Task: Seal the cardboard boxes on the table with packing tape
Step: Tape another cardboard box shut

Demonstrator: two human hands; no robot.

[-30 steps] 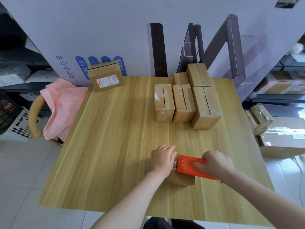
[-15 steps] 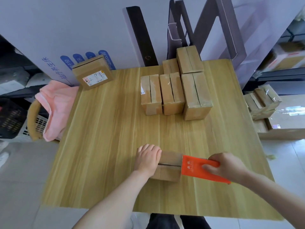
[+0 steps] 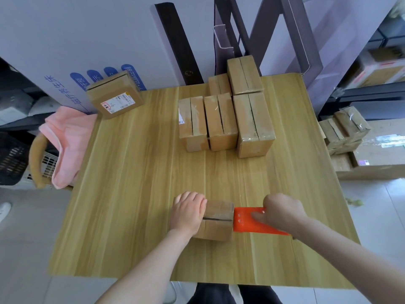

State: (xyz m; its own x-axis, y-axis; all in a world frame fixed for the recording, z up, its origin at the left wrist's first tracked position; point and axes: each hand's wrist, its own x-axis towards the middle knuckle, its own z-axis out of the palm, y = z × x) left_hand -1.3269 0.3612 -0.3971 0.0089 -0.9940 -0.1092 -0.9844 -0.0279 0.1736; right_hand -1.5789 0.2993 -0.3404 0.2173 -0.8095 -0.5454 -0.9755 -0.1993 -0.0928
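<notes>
Small cardboard box (image 3: 217, 220) is sitting near the front edge of the wooden table (image 3: 131, 194), about in the middle. The slit between its top flaps runs left to right. Can't tell whether there's tape on it, it's clear stuff and too hard to see.

Left hand (image 3: 188, 212) is palm down on the left end of that box. The fingers are close together and lying pretty much flat, so it's pressing on the box rather than gripping it.

Right hand (image 3: 282, 212) is wrapped around an orange tape dispenser (image 3: 247, 220), fingers curled over it and thumb lying on its top face. The dispenser lies flat, and its left end is right up against the right end of the small box.

Further back, right of centre, there's a cluster of five boxes (image 3: 220, 121). Three are side by side in the nearer row and two are behind them, with shiny tape showing on some. A labelled box (image 3: 115, 96) sits alone at the far left corner, tilted against a big white carton (image 3: 87, 40) with blue print.

Off the left edge, a pink cloth (image 3: 65, 137) is draped over a chair. More taped boxes (image 3: 344, 130) are stacked off to the right, past the table.
</notes>
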